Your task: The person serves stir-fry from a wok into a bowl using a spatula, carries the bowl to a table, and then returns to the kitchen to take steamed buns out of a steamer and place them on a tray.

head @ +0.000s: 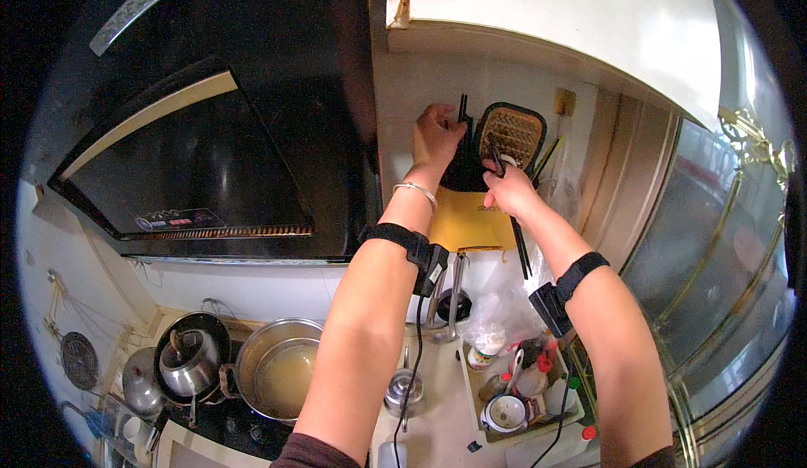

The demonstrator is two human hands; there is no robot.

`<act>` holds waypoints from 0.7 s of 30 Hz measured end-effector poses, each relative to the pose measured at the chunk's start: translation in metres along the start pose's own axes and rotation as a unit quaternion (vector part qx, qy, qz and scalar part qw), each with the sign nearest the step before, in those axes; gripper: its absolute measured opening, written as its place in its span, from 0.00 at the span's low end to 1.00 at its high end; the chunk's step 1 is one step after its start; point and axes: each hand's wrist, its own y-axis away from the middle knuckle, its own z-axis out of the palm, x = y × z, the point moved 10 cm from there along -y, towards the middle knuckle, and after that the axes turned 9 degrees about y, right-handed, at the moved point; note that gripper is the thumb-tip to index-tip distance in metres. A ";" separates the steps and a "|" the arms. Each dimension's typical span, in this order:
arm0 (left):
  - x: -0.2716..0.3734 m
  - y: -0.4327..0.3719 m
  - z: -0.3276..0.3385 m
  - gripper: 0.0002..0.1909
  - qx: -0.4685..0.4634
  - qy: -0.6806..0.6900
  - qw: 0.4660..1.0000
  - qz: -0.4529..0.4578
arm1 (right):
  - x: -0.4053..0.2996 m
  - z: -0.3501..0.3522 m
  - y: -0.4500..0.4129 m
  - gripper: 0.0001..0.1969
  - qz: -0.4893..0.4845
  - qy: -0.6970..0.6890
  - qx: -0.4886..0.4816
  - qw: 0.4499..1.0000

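On the wall ahead hangs a black utensil holder (461,168) with a ridged brown panel (514,128) in a dark frame and a yellow lower part (470,219). My left hand (436,132) is at the holder's left side, fingers bent beside upright dark chopsticks (464,107); whether it grips them is unclear. In front of the holder's right side, my right hand (512,189) is closed around dark chopsticks (521,250), which slant down below it. Their upper ends reach across the brown panel.
A black range hood (302,152) juts out at left, over a large pot (277,367) of cloudy liquid and a wok (192,361). A white cabinet (567,7) overhangs the holder. Below are hanging ladles (455,298), a plastic bag (504,307) and a bottle-filled tray (529,433).
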 end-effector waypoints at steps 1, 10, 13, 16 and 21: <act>0.021 -0.001 0.004 0.15 -0.016 0.017 1.000 0.017 | 0.003 -0.005 0.000 0.15 -0.002 0.007 0.004 1.000; 0.157 0.019 -0.010 0.09 -0.013 0.023 0.990 0.137 | 0.017 -0.031 0.016 0.14 0.020 -0.041 0.055 0.997; 0.194 0.041 -0.039 0.08 0.001 0.015 0.991 0.132 | 0.001 -0.032 0.051 0.14 0.005 -0.153 0.061 0.986; 0.218 0.063 -0.050 0.07 -0.001 0.072 0.985 0.155 | -0.001 -0.042 0.099 0.15 0.017 -0.263 0.072 0.962; 0.206 0.110 -0.044 0.05 -0.044 0.316 0.947 -0.021 | 0.047 -0.044 0.176 0.18 0.096 -0.456 0.095 0.880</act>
